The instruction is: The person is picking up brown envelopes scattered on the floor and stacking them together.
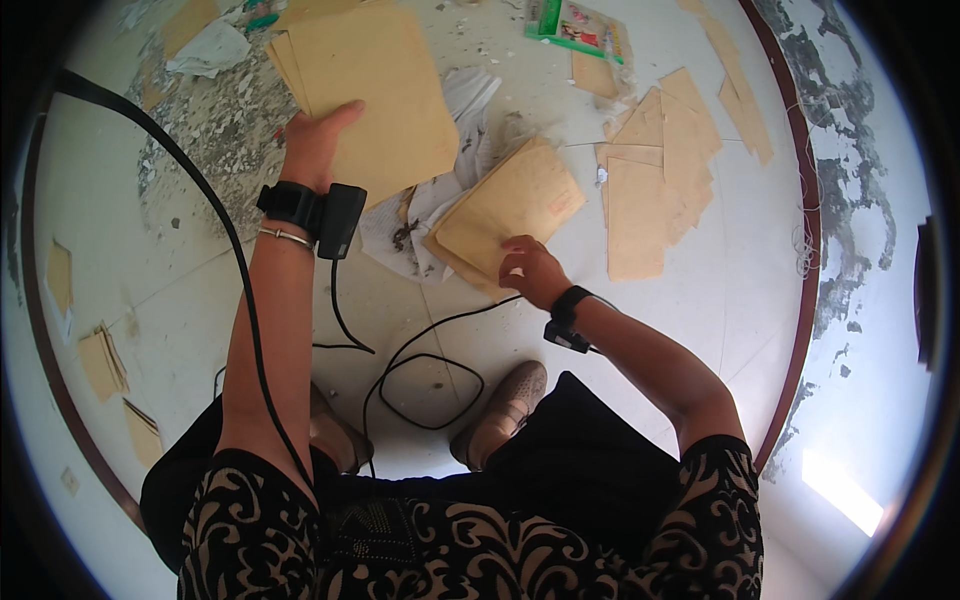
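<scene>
far left: loose brown sheets (103, 362) lying on the pale floor (180, 300) beside the curved dark rim; a black cable (215, 215) running down past the forearm
left hand (318, 140): raised, thumb pressed across the near edge of a stack of brown envelopes (375, 90), fingers hidden behind it; stack held up off the floor, tilted; black wrist device (325, 212) and thin bracelet on that wrist
centre: crumpled white papers (450, 160) on the floor between the two stacks; a cable loop (430, 390) near a beige shoe (505, 405)
right hand (530, 268): fingers curled, gripping the lower corner of a second stack of brown envelopes (510, 215), held low over the white papers; black band on the wrist
right: flat brown envelopes spread on floor (655, 175), well apart from the hands; a green packet (575, 25) at the top edge
</scene>
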Tool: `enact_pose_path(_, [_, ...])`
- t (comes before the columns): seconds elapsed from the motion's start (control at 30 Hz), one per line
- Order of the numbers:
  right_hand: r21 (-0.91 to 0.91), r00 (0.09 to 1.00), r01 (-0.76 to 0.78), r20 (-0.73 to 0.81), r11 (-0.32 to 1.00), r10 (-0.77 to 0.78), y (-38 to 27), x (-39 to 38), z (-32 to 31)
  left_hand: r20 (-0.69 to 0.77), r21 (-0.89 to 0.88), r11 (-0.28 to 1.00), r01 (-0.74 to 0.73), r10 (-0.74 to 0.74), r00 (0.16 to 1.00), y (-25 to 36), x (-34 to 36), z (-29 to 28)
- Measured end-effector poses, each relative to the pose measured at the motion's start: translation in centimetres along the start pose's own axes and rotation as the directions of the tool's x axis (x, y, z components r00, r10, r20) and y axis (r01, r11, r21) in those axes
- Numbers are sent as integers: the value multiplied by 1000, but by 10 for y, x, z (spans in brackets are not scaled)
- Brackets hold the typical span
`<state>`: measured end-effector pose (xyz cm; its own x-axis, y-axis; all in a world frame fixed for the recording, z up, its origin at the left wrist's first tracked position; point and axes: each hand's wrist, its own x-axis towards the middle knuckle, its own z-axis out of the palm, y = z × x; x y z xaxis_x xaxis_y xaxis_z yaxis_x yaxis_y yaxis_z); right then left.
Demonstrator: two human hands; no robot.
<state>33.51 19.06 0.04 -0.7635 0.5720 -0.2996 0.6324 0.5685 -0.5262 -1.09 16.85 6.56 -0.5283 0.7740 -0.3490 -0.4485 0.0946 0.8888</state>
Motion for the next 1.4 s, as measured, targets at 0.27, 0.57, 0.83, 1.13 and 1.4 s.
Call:
enact_pose_path(0.27, [750,988,-60,-48,659,145,18,-8,-79,-3,19,1000,25,-25,1000,1,5,-2])
enact_pose_path(0.57, [893,837,441,-444,86,320,20,-18,-228,9,-23,998,59,-58,998,-4,0,9])
enact_pose_path(0.83, [905,888,424,-408,-38,212,52,-35,-231,26,20,998,61,-62,998,-1,-3,10])
enact_pose_path(1.13, [932,918,337,-357,135,171,-30,-22,-239,253,47,994,103,-111,961,-8,-11,23])
enact_pose_path(1.4, [765,842,538,-473,-353,260,-44,-2,-242,301,-15,974,228,-213,930,-27,-28,38])
